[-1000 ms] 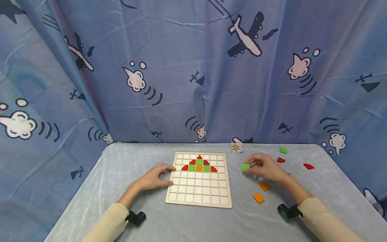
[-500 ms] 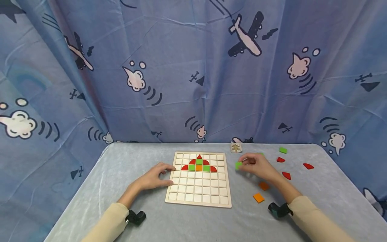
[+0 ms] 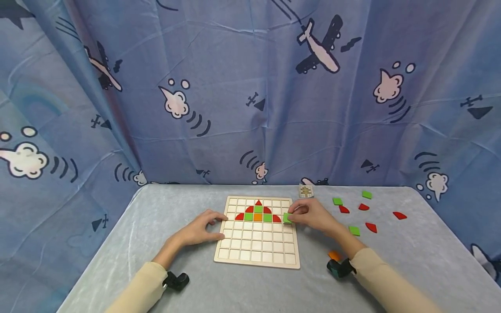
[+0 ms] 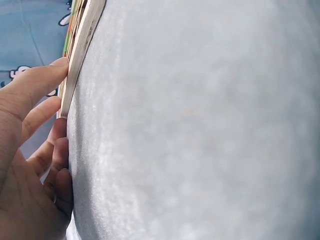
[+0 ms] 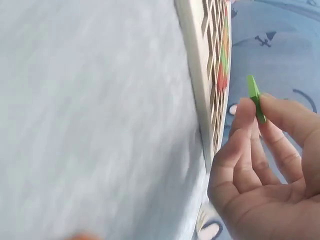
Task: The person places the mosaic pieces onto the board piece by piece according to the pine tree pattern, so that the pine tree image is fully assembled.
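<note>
A wooden grid board (image 3: 256, 254) lies mid-table, its upper cells filled with red, green and orange tiles in a stepped shape. Over the board's right edge, my right hand (image 3: 313, 214) pinches a green square tile (image 3: 287, 218) between thumb and fingertips. The right wrist view shows that green tile (image 5: 255, 98) edge-on, raised above the board (image 5: 197, 65). My left hand (image 3: 201, 228) rests against the board's left edge, thumb and fingers spread apart. Seen from the left wrist, fingertips of the left hand (image 4: 37, 130) touch the board's side (image 4: 80, 60).
Right of the board lie loose green squares (image 3: 354, 231), red quarter-round tiles (image 3: 399, 215) and an orange tile (image 3: 334, 255) partly behind the right wrist camera. A small pattern card (image 3: 306, 191) is at the table's back edge. A blue printed curtain (image 3: 219, 87) hangs behind.
My right hand has moved left with the green tile, from beside the loose tiles to over the board's right edge. The left hand and board have stayed in place.
</note>
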{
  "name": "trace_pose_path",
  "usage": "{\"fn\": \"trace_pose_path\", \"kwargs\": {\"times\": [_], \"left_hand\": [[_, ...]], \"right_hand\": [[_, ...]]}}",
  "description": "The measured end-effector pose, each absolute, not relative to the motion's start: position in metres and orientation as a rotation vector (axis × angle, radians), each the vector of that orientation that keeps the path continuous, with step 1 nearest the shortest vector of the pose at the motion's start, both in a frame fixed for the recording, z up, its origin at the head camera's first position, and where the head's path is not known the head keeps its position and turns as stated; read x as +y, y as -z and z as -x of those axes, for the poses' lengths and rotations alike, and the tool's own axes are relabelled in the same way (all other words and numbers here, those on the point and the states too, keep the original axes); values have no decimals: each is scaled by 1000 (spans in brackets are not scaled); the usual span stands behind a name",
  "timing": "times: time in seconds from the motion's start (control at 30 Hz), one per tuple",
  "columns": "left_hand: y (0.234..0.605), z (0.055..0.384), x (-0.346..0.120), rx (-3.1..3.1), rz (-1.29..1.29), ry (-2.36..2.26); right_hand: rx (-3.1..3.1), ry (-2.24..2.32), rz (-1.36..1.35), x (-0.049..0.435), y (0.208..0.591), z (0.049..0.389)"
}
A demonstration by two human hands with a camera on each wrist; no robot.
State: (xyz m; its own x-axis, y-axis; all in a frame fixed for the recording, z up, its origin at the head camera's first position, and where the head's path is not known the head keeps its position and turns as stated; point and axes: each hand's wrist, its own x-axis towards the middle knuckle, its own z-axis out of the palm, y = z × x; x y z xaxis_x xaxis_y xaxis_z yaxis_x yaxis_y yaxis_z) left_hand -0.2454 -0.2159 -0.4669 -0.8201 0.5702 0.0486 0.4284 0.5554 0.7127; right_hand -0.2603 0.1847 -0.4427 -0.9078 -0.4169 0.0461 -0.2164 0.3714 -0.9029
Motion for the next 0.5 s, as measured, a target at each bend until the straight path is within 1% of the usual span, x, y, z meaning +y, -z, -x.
{"fn": "trace_pose_path", "kwargs": {"times": [0.3,0.5], "left_hand": [[465,245,-213,2614,-840,-1106],[464,244,-213,2618,-832,-1095]], "right_hand": [[2409,1567,685,156,444,261],[2406,1582,709,138,445,261]]}}
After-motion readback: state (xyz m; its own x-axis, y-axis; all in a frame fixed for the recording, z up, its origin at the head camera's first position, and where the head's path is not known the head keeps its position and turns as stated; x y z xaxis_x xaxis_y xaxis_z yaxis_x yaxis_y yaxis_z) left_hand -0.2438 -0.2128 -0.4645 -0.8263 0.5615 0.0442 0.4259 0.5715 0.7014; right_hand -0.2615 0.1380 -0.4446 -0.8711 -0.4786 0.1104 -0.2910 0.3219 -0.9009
